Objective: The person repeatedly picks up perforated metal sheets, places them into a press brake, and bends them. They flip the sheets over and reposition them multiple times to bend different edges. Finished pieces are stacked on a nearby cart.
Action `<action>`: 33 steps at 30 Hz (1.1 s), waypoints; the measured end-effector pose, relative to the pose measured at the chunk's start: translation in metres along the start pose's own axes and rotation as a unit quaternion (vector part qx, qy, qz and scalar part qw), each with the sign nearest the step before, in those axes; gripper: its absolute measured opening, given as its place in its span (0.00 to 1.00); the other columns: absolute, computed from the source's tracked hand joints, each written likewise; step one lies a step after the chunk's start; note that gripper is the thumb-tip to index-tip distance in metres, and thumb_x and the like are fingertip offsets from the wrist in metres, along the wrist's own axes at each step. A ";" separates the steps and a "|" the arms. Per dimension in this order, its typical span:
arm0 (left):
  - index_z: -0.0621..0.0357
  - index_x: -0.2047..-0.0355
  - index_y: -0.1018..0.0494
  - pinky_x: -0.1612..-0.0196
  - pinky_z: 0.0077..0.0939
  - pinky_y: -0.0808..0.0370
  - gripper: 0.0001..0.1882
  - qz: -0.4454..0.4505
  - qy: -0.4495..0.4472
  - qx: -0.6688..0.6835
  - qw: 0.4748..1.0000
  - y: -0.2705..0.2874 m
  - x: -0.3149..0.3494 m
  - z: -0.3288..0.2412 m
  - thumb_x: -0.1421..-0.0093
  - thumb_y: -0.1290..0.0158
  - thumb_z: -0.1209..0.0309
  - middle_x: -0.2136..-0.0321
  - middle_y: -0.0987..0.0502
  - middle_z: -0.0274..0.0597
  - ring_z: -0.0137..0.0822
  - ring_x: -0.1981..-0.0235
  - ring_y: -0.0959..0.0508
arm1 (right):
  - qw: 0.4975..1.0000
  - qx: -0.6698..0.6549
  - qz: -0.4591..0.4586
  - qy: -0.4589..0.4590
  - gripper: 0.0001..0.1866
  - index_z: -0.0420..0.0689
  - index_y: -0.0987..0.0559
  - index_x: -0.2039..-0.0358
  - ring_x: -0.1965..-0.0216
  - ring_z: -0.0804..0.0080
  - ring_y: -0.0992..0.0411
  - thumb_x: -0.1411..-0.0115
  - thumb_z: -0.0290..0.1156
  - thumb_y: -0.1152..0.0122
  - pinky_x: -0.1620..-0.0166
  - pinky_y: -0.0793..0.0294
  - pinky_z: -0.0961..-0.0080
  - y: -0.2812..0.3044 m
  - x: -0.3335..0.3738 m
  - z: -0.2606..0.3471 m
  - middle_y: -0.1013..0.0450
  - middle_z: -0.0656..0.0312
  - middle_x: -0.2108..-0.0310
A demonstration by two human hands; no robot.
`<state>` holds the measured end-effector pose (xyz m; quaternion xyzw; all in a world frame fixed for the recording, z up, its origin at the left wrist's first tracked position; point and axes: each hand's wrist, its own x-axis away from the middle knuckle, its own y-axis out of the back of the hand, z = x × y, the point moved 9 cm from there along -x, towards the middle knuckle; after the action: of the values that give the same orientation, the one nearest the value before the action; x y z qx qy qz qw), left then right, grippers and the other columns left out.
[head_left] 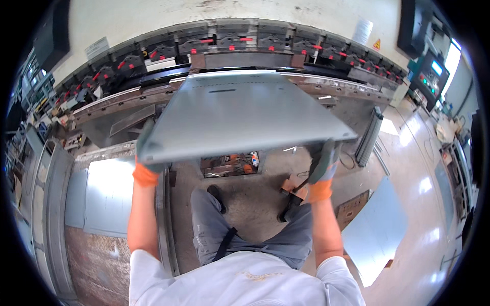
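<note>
A large grey sheet-metal panel point(240, 115) with a slot and small holes near its far edge spans the space before me. Its far end reaches into the press brake point(232, 61), at the row of clamps with red levers. At the near left corner my left hand point(148, 148), in a dark glove with an orange cuff, is closed on the panel's edge. My right hand point(322, 162), gloved alike, grips the near edge close to the right corner. The panel hides parts of both hands' fingers.
Flat metal sheets point(109, 194) lie on a bench at left. Another sheet point(377, 229) rests low at right. A foot pedal point(293, 191) is on the floor by my foot. Below the panel sits a tool box point(229, 166). A control panel point(431, 79) stands at far right.
</note>
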<state>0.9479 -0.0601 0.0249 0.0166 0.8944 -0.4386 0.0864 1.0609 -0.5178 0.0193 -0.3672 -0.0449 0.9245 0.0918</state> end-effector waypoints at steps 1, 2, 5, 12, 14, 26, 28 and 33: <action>0.66 0.42 0.32 0.44 0.42 0.24 0.27 -0.067 -0.098 -0.114 0.986 0.046 0.016 -0.008 0.32 0.55 0.57 0.48 0.24 0.54 0.48 0.50 0.22 | 0.999 0.000 -0.011 -0.035 0.24 0.43 0.34 0.40 0.55 0.70 0.26 0.28 0.45 0.51 0.52 0.23 0.69 0.000 0.028 -0.011 0.27 0.61 0.52; 0.67 0.44 0.31 0.47 0.42 0.21 0.24 -0.103 -0.081 -0.098 0.987 0.085 0.023 0.003 0.34 0.52 0.62 0.50 0.23 0.54 0.49 0.53 0.20 | 0.997 -0.006 -0.024 -0.076 0.26 0.42 0.35 0.39 0.54 0.69 0.26 0.28 0.46 0.52 0.51 0.24 0.70 0.003 0.050 -0.024 0.28 0.61 0.51; 0.66 0.45 0.31 0.48 0.44 0.21 0.24 -0.200 -0.009 -0.094 0.975 0.116 0.044 0.066 0.36 0.49 0.61 0.52 0.23 0.55 0.48 0.53 0.20 | 0.955 -0.152 -0.072 -0.244 0.28 0.41 0.33 0.39 0.51 0.69 0.28 0.28 0.51 0.54 0.47 0.28 0.70 0.021 0.097 -0.070 0.28 0.62 0.48; 0.61 0.49 0.26 0.50 0.34 0.24 0.22 -0.142 0.106 -0.174 0.969 0.025 0.081 0.278 0.36 0.43 0.58 0.55 0.23 0.40 0.36 0.53 0.23 | 0.875 -0.284 0.032 -0.392 0.28 0.45 0.34 0.36 0.41 0.67 0.34 0.29 0.49 0.51 0.41 0.33 0.68 0.029 0.242 -0.092 0.33 0.62 0.40; 0.60 0.48 0.27 0.49 0.30 0.26 0.21 -0.084 0.216 -0.111 0.966 0.080 0.088 0.364 0.34 0.44 0.58 0.54 0.23 0.34 0.30 0.53 0.25 | 0.851 -0.292 -0.035 -0.436 0.24 0.41 0.32 0.39 0.44 0.69 0.33 0.30 0.42 0.48 0.42 0.34 0.69 0.025 0.247 -0.048 0.31 0.61 0.45; 0.56 0.39 0.34 0.44 0.56 0.28 0.32 -0.082 0.030 0.029 0.996 0.169 -0.166 0.196 0.35 0.49 0.47 0.45 0.26 0.47 0.52 0.46 0.25 | 0.836 -0.198 -0.148 -0.490 0.17 0.39 0.24 0.51 0.58 0.64 0.24 0.37 0.35 0.39 0.53 0.23 0.68 0.198 0.222 -0.150 0.23 0.59 0.59; 0.58 0.40 0.34 0.45 0.59 0.28 0.33 -0.153 0.122 0.018 0.980 0.179 -0.195 0.214 0.37 0.46 0.50 0.46 0.26 0.48 0.54 0.47 0.25 | 0.845 -0.060 -0.168 -0.504 0.13 0.41 0.20 0.59 0.69 0.69 0.25 0.38 0.37 0.37 0.66 0.25 0.71 0.252 0.227 -0.181 0.23 0.63 0.68; 0.63 0.42 0.33 0.47 0.51 0.26 0.28 -0.132 -0.022 -0.007 0.991 0.178 -0.180 0.200 0.37 0.42 0.60 0.49 0.24 0.51 0.50 0.48 0.24 | 0.869 0.086 -0.237 -0.425 0.07 0.43 0.21 0.67 0.74 0.79 0.35 0.39 0.33 0.38 0.70 0.36 0.77 0.278 0.214 -0.167 0.31 0.72 0.75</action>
<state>1.1714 -0.0996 -0.2041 -0.1117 0.8899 -0.4397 0.0477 0.9850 -0.7437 -0.2878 0.0927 -0.0853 0.9419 0.3114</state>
